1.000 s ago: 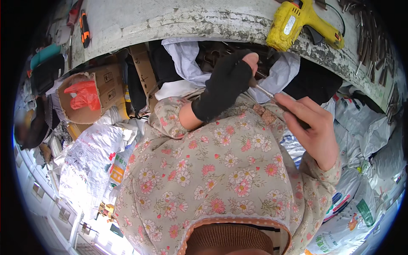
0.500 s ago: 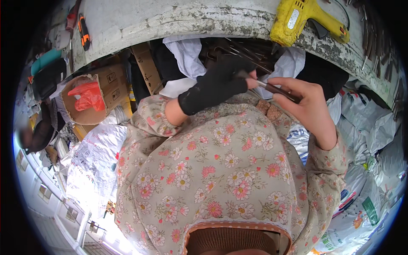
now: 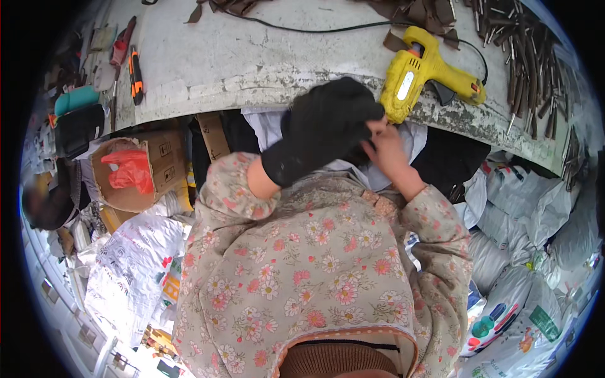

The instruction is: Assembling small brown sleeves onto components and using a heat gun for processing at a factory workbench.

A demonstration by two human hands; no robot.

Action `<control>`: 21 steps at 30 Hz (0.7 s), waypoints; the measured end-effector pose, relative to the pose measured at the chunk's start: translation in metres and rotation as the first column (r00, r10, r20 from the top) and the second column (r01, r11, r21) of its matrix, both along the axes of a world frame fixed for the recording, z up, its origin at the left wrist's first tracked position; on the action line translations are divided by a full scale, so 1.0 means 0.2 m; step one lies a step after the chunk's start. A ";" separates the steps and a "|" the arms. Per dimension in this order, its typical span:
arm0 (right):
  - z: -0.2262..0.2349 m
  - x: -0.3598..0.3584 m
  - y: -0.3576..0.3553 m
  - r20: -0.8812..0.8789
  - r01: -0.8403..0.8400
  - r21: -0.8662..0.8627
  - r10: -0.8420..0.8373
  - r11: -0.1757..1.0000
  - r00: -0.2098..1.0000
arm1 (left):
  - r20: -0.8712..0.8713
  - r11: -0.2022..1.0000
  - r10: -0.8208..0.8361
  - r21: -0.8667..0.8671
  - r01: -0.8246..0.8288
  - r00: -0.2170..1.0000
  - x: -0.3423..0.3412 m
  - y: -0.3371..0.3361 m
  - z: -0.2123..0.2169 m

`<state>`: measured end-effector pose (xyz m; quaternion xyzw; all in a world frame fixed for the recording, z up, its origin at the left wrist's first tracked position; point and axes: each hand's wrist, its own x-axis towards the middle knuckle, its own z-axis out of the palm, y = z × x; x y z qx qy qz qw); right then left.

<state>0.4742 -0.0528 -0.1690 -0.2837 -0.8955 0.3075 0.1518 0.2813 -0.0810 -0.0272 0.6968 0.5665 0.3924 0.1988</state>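
Observation:
My left hand (image 3: 334, 123), in a black glove that leaves the fingertips bare, is closed in front of the table's near edge. My bare right hand (image 3: 389, 151) meets it there, its fingers pinched together against the left fingertips. Whatever they hold is hidden behind the glove and fingers. Just beyond my right hand, a yellow hot glue gun (image 3: 435, 69) lies on the worn white table (image 3: 208, 69), its nozzle end at the near edge.
Many brown-handled metal rods (image 3: 532, 75) lie at the table's right, with brown strips (image 3: 425, 12) at the back. An orange-black utility knife (image 3: 135, 75) lies left. Below stand a cardboard box (image 3: 167, 160) holding a red plastic bag (image 3: 129, 170) and, at right, white sacks (image 3: 523, 195).
My right hand has moved left and closed in beside my left hand. The brown-handled metal rod it held is now out of sight. The view has shifted, showing more of the table.

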 end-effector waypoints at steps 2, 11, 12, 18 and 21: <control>0.05 -0.04 0.00 0.031 0.013 0.011 -0.013 1.000 0.999 | -0.109 0.999 0.030 0.026 -0.028 0.994 -0.06 0.14 0.01; 0.51 0.31 0.17 0.128 0.079 -0.674 0.011 0.735 0.992 | -0.574 0.991 0.003 0.114 0.077 0.819 -0.13 0.59 -0.22; 0.60 0.36 0.23 0.129 0.037 -0.691 0.073 0.722 0.989 | -0.567 0.985 -0.008 0.138 0.105 0.824 -0.12 0.61 -0.22; 0.74 0.60 0.76 0.009 0.630 -0.092 -0.632 0.771 0.775 | -0.508 0.974 0.085 0.224 0.037 0.857 -0.17 0.42 -0.13; 0.67 0.60 1.01 0.147 0.684 0.272 -0.732 0.677 0.666 | -0.103 0.971 0.200 -0.110 -0.211 0.974 -0.16 0.20 -0.05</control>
